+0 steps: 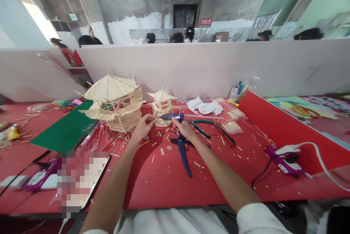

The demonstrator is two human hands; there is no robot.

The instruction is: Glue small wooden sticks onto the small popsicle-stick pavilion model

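Glue gun [178, 117] held tight in R hand [184, 129], near L hand [142, 127]; L fingers look pinched, can't tell on what. Prob. gluing step; next needs steady aim.

The head camera looks forward and down over both hands [143, 127] [185, 129].

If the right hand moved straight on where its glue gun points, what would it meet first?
The glue gun in the right hand would probably first meet the left hand, which is just ahead, though depth is unclear here.
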